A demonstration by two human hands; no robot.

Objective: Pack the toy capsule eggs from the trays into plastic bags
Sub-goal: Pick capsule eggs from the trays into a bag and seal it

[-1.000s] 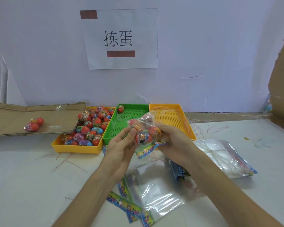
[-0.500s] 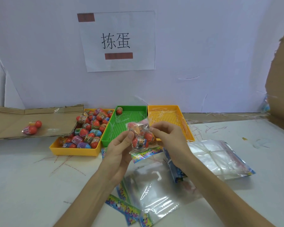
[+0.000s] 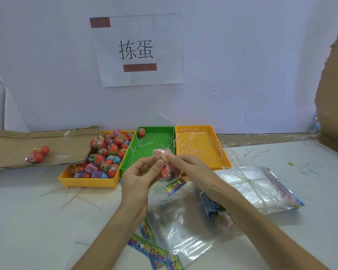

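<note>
Both hands hold a small clear plastic bag [image 3: 166,168] with toy capsule eggs inside, above the table in front of the green tray [image 3: 154,145]. My left hand [image 3: 140,177] pinches the bag's left side with thumb and fingers. My right hand [image 3: 191,168] pinches its top right. The bag's colourful header hangs down below. The left yellow tray [image 3: 86,181] is full of several red and coloured eggs [image 3: 107,152]. A single egg [image 3: 141,132] sits in the green tray's far left corner. The right yellow tray [image 3: 199,147] has no eggs.
A filled bag of eggs [image 3: 36,154] lies on flattened cardboard [image 3: 12,145] at the left. Loose empty bags [image 3: 183,230] lie near me, and a bundled stack of bags [image 3: 261,190] sits to the right. A cardboard wall [image 3: 334,94] stands at the far right.
The bag of eggs has turned from lying sideways to hanging upright between my hands, and both hands have closed in on it and dropped slightly toward me.
</note>
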